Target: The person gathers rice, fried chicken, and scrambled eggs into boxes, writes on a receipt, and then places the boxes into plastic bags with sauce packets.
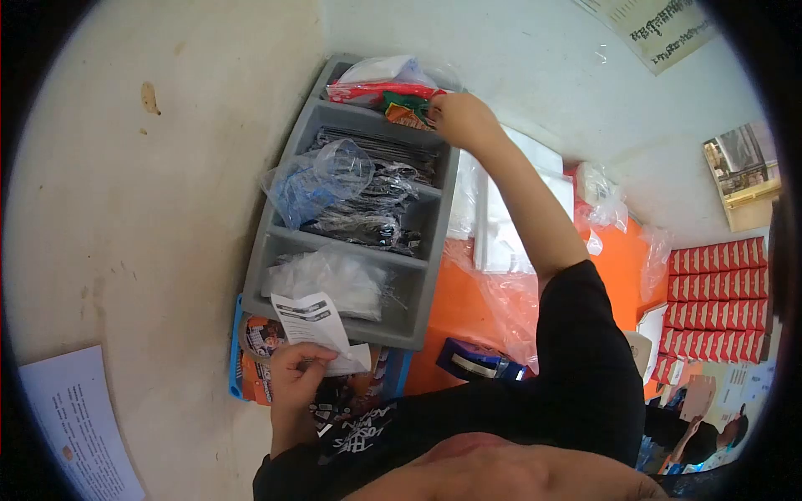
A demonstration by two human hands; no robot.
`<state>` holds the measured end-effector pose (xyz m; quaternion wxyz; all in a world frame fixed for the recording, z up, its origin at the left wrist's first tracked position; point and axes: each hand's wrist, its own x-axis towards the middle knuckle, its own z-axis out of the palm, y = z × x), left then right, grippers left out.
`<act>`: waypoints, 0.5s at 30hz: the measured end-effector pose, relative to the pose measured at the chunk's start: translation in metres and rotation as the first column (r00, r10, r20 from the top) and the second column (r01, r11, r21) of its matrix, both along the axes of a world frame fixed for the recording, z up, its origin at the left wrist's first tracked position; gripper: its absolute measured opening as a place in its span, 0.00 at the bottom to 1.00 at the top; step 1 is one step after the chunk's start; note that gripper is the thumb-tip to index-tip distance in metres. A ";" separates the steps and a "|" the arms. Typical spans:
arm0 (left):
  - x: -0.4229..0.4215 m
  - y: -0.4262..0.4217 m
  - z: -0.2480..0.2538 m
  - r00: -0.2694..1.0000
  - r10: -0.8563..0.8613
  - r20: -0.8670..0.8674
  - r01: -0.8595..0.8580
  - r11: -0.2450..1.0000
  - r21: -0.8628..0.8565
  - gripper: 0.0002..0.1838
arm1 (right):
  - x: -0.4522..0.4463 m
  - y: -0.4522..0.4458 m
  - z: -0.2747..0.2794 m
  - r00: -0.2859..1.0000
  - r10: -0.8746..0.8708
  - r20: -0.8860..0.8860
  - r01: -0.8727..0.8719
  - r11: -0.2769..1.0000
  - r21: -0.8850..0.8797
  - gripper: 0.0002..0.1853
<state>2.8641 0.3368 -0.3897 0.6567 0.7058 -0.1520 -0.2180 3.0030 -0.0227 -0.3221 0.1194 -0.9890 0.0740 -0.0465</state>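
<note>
My left hand point(296, 371) is closed on a printed paper slip point(313, 324), held low over the near end of a grey compartment tray point(433, 259). At the tray's far compartment, my right hand point(462, 119) has its fingers closed at the edge of a green and orange packet point(405, 111). A red-edged plastic pack point(372, 88) lies beside that packet. Black plastic-wrapped items point(372, 204) fill the middle compartments, with clear plastic cups point(338, 171) lying over them. The near compartment holds clear plastic bags point(326, 280).
Right of the tray, white containers point(505, 225) and clear plastic wrap point(510, 301) lie on an orange surface point(443, 313). A purple tape dispenser point(478, 361) sits closer in. Red and white boxes point(717, 296) are stacked far right, above another person point(697, 438). A wall point(167, 217) borders the left.
</note>
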 end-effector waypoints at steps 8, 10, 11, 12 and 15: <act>-0.010 0.005 -0.001 0.997 0.071 0.001 -0.071 0.997 0.019 0.09 | 0.054 -0.049 -0.067 0.964 -0.111 -0.242 -0.032 0.854 -0.519 0.08; -0.016 0.010 0.002 0.992 0.117 -0.055 -0.117 0.993 0.003 0.09 | 0.044 -0.046 -0.062 0.970 -0.055 -0.237 -0.071 0.867 -0.494 0.08; -0.019 0.012 0.004 0.991 0.137 -0.011 -0.136 0.991 0.017 0.09 | 0.040 -0.046 -0.058 0.972 0.002 -0.234 -0.115 0.874 -0.473 0.08; -0.020 0.013 0.004 0.987 0.159 0.034 -0.160 0.987 0.030 0.08 | 0.038 -0.048 -0.052 0.975 0.008 -0.224 -0.116 0.872 -0.475 0.08; -0.024 0.020 0.007 0.989 0.147 0.010 -0.148 0.988 0.047 0.08 | 0.030 -0.051 -0.045 0.998 0.048 -0.039 -0.057 0.958 -0.283 0.07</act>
